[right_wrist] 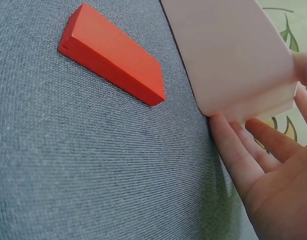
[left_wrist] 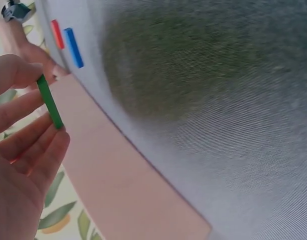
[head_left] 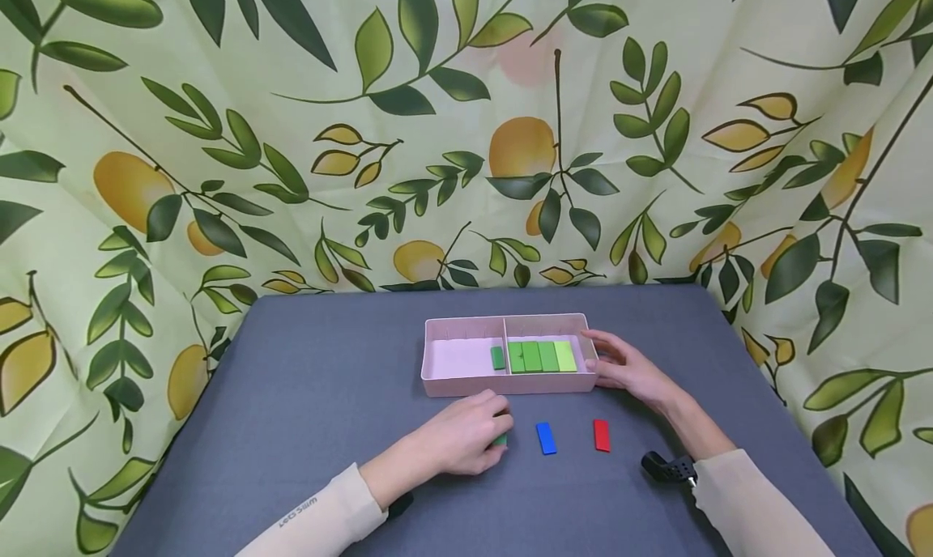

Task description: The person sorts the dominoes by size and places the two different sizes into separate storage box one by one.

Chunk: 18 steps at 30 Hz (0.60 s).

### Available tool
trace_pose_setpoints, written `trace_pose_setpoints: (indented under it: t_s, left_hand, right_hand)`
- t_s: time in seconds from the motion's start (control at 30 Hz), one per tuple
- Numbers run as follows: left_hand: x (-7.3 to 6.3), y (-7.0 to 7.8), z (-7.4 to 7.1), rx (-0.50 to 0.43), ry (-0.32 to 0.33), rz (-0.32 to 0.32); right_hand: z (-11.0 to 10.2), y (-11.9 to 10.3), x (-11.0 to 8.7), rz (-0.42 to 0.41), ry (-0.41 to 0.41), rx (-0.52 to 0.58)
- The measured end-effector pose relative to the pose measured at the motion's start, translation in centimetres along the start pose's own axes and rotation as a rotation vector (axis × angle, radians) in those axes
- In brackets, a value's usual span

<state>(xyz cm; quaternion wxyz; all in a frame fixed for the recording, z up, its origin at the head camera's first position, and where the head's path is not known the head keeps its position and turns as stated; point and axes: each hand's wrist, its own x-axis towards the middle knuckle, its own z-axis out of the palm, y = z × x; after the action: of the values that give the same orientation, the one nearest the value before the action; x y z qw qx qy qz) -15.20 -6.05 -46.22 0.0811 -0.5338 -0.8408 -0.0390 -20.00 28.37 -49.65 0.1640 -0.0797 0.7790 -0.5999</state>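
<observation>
My left hand (head_left: 470,435) pinches a thin green block (left_wrist: 49,102) between thumb and fingertips, just in front of a pink two-compartment box (head_left: 466,385). At the box's right end, my right hand (head_left: 630,369) holds the end wall, with a digit at the rim and fingers against the outside. Several green blocks (head_left: 532,357) lie side by side in the right compartment, the rightmost a lighter green. One darker green block (head_left: 498,358) is in the left compartment, near the divider. On the cloth before the box lie a blue block (head_left: 546,439) and a red block (head_left: 601,435).
A grey-blue cloth (head_left: 321,363) covers the table. Behind it and at both sides hangs a fabric (head_left: 452,176) with a leaf and fruit print. A black wrist strap (head_left: 666,466) is by the right sleeve.
</observation>
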Motion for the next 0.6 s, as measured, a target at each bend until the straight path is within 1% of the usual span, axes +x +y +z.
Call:
trace_pose_setpoints:
  t_s: [0.13,0.37,0.47,0.6]
  left_hand:
    - [0.3,-0.2,-1.0,-0.007,0.027,0.008]
    - [1.1,-1.1,-3.7,0.004,0.083,-0.006]
    - [1.5,-1.5,-4.7,0.004,0.11,-0.013]
    - [1.8,-2.0,-5.3,-0.01,0.139,-0.024]
  right_hand:
    - [0.0,0.2,0.1,-0.006,-0.002,0.013]
    - [0.0,0.3,0.2,-0.008,-0.006,0.024]
    - [0.0,0.3,0.2,-0.008,-0.004,0.027]
    - [0.0,0.4,0.2,-0.012,-0.003,0.017]
